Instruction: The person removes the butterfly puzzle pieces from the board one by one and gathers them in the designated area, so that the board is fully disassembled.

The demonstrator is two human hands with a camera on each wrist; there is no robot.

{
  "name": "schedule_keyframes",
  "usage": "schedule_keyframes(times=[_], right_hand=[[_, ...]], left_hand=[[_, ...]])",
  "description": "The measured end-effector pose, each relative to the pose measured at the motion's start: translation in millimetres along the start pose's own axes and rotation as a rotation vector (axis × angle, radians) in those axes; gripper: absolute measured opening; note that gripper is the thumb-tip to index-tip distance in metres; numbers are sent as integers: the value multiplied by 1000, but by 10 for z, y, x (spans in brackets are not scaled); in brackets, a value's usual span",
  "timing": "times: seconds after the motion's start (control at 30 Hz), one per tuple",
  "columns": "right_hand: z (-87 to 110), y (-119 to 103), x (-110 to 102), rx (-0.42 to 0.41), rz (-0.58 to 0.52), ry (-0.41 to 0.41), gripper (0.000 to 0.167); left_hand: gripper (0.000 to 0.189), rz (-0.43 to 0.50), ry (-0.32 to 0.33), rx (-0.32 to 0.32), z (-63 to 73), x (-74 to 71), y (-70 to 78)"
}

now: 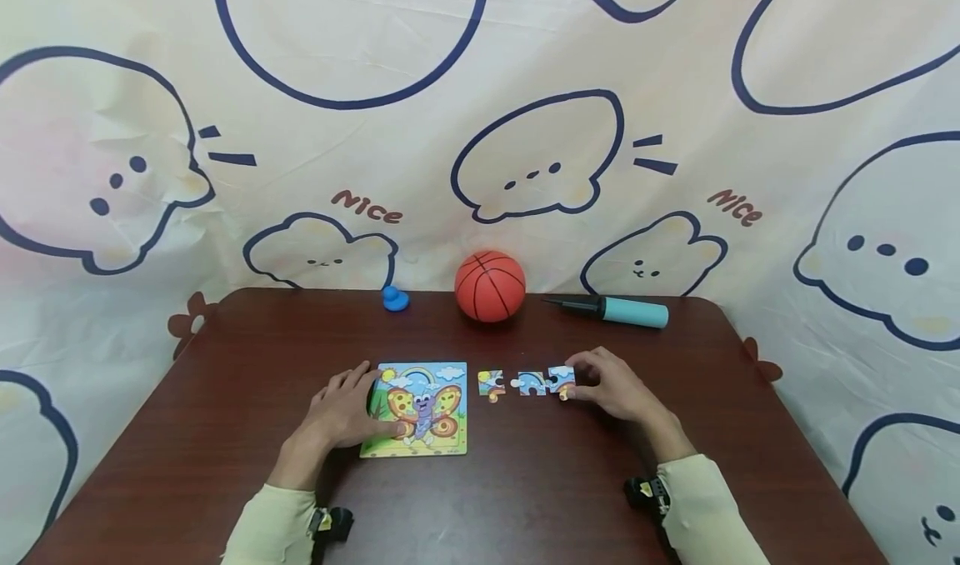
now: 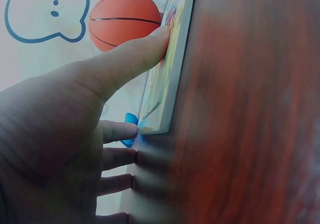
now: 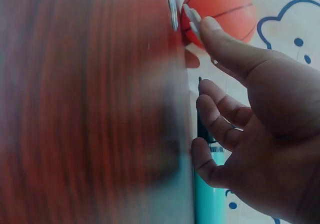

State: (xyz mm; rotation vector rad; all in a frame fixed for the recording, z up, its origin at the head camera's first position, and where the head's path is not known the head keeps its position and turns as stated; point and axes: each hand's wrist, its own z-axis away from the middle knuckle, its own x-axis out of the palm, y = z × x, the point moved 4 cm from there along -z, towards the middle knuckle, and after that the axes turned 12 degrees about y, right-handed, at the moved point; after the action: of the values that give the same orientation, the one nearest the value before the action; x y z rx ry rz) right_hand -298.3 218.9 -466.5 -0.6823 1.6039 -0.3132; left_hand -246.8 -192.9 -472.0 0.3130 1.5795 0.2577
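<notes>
A square butterfly jigsaw puzzle point(image 1: 452, 427) lies on the table, seen edge-on in the left wrist view. My left hand point(image 1: 341, 411) rests at its left side, thumb laid over the face and index fingertip at the edge. To the right, my right hand point(image 1: 615, 386) pinches a puzzle piece point(image 1: 559, 377) between thumb and index finger. That piece point(image 3: 192, 19) appears tilted and raised off the tabletop in the right wrist view. Between the board and this hand lie two more pieces, a rainbow piece point(image 1: 532, 384) and a sun piece point(image 1: 491, 382).
A small red basketball point(image 1: 490, 287) stands at the back of the dark wooden table point(image 1: 495, 507). Left of it is a blue rubber duck point(image 1: 394, 299), and to its right lies a teal-and-black hand pump point(image 1: 633, 312). A cartoon-printed cloth point(image 1: 420, 157) hangs behind.
</notes>
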Motion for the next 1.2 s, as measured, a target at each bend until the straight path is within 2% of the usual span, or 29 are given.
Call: schedule_keyframes(times=[0.53,0.7,0.9,1.07,1.2], right_hand=[[0,120,4,60,73,-67,38],[-5,89,19,50,86,-54,38],[-23,-84,91,44,71,-25,35],[-72,-326,197,62,66,-11,33],[-109,-533,327,46,51,-16,34]], left_hand=[[109,8,-10,4,6,-3,1],[109,8,-9,8,11,1,5],[110,-8,-7,6,16,4,1],[110,3,-4,0,20,-23,6],[111,9,-10,-1,20,-26,-3]])
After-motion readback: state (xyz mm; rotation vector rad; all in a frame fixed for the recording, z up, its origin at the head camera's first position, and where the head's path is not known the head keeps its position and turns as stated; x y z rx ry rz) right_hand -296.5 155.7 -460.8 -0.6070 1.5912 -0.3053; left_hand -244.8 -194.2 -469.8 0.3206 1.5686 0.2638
